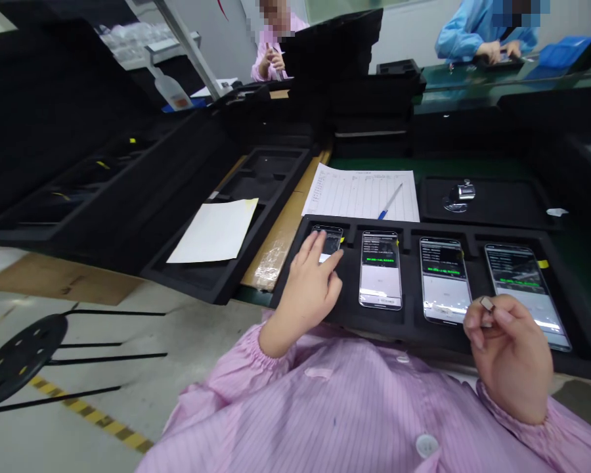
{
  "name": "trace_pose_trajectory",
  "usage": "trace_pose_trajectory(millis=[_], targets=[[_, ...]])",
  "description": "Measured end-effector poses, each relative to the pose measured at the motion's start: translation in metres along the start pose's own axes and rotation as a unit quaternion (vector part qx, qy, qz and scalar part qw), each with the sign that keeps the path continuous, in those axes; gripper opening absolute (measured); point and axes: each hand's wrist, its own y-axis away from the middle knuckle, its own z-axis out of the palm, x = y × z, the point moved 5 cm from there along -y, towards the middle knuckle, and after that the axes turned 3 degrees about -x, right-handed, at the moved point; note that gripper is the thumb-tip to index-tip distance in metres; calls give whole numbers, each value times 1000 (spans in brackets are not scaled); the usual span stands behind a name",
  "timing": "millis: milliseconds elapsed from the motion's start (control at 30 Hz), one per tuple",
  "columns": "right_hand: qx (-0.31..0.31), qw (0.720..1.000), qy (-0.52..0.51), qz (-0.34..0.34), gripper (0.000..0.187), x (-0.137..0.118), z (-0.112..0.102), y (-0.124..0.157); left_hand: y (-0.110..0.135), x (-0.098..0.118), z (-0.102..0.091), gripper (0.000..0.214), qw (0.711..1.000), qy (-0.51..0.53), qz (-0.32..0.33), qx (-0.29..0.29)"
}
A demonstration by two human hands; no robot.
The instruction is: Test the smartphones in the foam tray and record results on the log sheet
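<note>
1. My pink anti-static smock (pixel 320 407) has fine darker stripes.
2. A round white button (pixel 426 445) sits down its front.
3. Gathered elastic cuffs (pixel 256 345) end just behind my left hand (pixel 310 286) and right hand (pixel 509 358).
</note>
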Motion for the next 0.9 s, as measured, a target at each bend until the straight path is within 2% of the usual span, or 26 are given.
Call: trace_pose_trajectory(millis=[100,167,233,300,400,467,567,633,700,767,833,900], targets=[[-9,999,-53,-7,27,-6,2,-6,-13,56,14,55,992,73,97,-27],[-11,997,-73,-3,27,-9,1,-9,-21,98,37,64,982,70,154,-86],[-17,996,-91,6,27,-10,-1,-9,-29,127,60,72,978,48,154,-135],[-21,993,-112,16,26,-10,-4,-9,-34,142,75,76,978,56,120,-164],[-23,990,-138,30,24,-7,-7,-8,-35,146,81,78,965,177,67,-184],[-25,988,-150,30,24,-6,-6,-9,-37,141,79,80,941,299,25,-158],[-25,987,-159,4,26,-7,-3,-9,-48,132,85,83,869,480,-64,-105],[-25,987,-159,-12,27,-9,-2,-8,-59,131,96,83,821,549,-103,-118],[-26,986,-163,-7,28,-12,-2,-4,-69,131,102,76,803,567,-106,-147],[-36,985,-168,25,30,-12,-2,2,-77,130,97,70,799,574,-87,-155],[-59,981,-169,70,34,-12,-1,9,-80,127,81,68,784,604,-62,-131],[-87,976,-162,115,34,-9,3,15,-78,126,59,67,771,631,-27,-81]])
